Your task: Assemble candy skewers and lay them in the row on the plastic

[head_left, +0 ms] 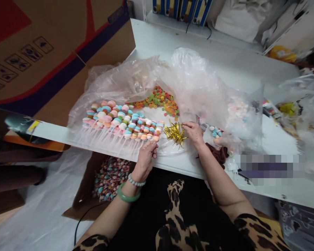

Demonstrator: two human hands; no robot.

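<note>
Seen from the head camera, a person's right hand [193, 134] pinches the end of a bunch of gold twist ties [174, 133] in a narrow grip, near the middle of a white bench [157, 40]. The left hand [146, 162], at the bench's near edge, curls closed at the right end of a long row of candy lollipops [120, 122]; whether that grip holds a stick cannot be told. The row lies along the near edge on a clear plastic sheet [136, 75], sticks toward the person, with the ties just past its end and the left hand the nearer. Ring-shaped candies [159, 99] lie behind it; a cardboard box of lollipops [111, 177] sits below the edge.
</note>
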